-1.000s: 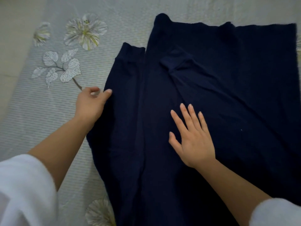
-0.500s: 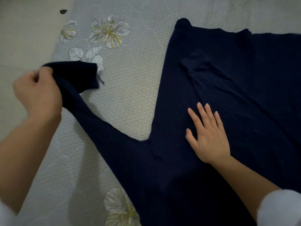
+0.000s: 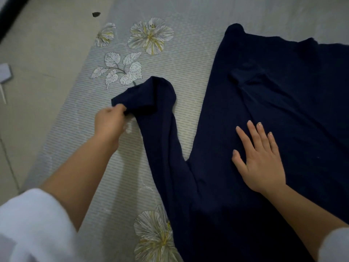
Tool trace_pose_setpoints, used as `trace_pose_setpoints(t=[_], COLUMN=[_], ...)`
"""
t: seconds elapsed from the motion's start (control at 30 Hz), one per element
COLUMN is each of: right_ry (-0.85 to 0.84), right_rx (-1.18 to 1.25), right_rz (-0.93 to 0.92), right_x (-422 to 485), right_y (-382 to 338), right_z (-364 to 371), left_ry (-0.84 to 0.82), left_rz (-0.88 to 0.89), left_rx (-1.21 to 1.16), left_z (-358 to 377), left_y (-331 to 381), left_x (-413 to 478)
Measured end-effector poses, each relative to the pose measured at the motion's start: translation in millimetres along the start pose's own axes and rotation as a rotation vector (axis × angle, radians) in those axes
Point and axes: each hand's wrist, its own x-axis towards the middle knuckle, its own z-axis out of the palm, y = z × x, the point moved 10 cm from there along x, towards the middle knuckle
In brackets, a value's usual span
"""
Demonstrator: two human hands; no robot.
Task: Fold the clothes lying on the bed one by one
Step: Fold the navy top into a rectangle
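A dark navy garment (image 3: 283,110) lies spread over the right half of the bed. One long sleeve (image 3: 160,129) runs out from it toward the upper left, its cuff end folded over. My left hand (image 3: 110,121) pinches the sleeve near the cuff, low over the bed. My right hand (image 3: 258,157) lies flat on the body of the garment, fingers straight and spread.
The bed (image 3: 113,167) has a grey striped cover printed with pale flowers and leaves. Its left edge runs diagonally; beyond it is a tiled floor (image 3: 37,63) with a small dark scrap (image 3: 96,14) and a white object (image 3: 4,72).
My left hand took hold of the sleeve, pulled it out to the left away from the body, then brought it back rightward and down to the bed. My right hand stayed pressed flat.
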Motion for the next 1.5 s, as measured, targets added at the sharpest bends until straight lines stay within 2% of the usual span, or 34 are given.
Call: trace_pose_setpoints(t=[0.03, 0.07, 0.2, 0.33, 0.43, 0.5, 0.57, 0.6, 0.7, 0.73, 0.8, 0.9, 0.97, 1.03, 1.1, 1.13, 1.2, 1.27, 1.37, 1.5], right_ry=[-0.001, -0.002, 0.0, 0.013, 0.015, 0.013, 0.005, 0.001, -0.018, -0.028, -0.06, -0.133, -0.174, -0.156, -0.051, -0.008, 0.015, -0.019, -0.085, -0.042], right_rx=[0.001, 0.002, 0.002, 0.003, 0.005, 0.003, 0.0, 0.0, 0.012, 0.019, 0.044, 0.191, 0.437, 0.846, 1.205, 1.309, 1.381, 1.363, 1.342, 1.317], right_rz=[-0.001, -0.001, 0.001, -0.005, -0.008, -0.009, -0.007, -0.008, -0.028, -0.037, -0.048, -0.073, -0.026, 0.176, 0.404, 0.506, 0.653, 0.717, 0.735, 0.764], right_x=[0, 0, 0, 1, 0, 0, 0, 1, 2, 2, 1, 3, 4, 1, -9, -17, -33, -43, -41, -23], right_y=[0, 0, 0, -1, 0, 0, 1, 1, -1, -1, -1, -2, 3, 23, 51, 65, 86, 97, 96, 85], right_z=[1, 1, 0, -1, -1, -1, 0, 0, 0, 0, 0, -4, -15, -30, -41, -42, -37, -28, -23, -29], left_ry=[-0.045, -0.065, -0.044, 0.057, 0.027, -0.1, -0.169, -0.128, 0.285, 0.358, 0.374, 0.31, 0.162, -0.078, -0.341, -0.502, -0.762, -0.815, -0.606, -0.291], left_rz=[-0.121, -0.163, -0.089, -0.103, -0.247, -0.409, -0.434, -0.385, 0.003, 0.159, 0.42, 0.683, 0.785, 0.888, 1.005, 1.021, 0.929, 0.843, 0.9, 0.801], left_rx=[-0.062, -0.058, -0.027, 0.06, -0.105, -0.241, -0.336, -0.358, -0.29, -0.247, -0.219, -0.123, -0.05, 0.064, 0.27, 0.417, 0.805, 1.038, 1.085, 0.93], left_z=[3, 5, 26, 42, 49, 54, 48, 35, -39, -52, -54, -19, 30, 88, 144, 170, 199, 194, 163, 117], left_y=[-17, -26, -18, -14, -26, -33, -27, -19, 31, 55, 98, 140, 149, 138, 105, 79, 10, -43, -55, -51], left_x=[2, 5, 9, 3, -1, -7, -9, -7, -9, -19, -49, -107, -148, -188, -229, -246, -264, -264, -257, -233])
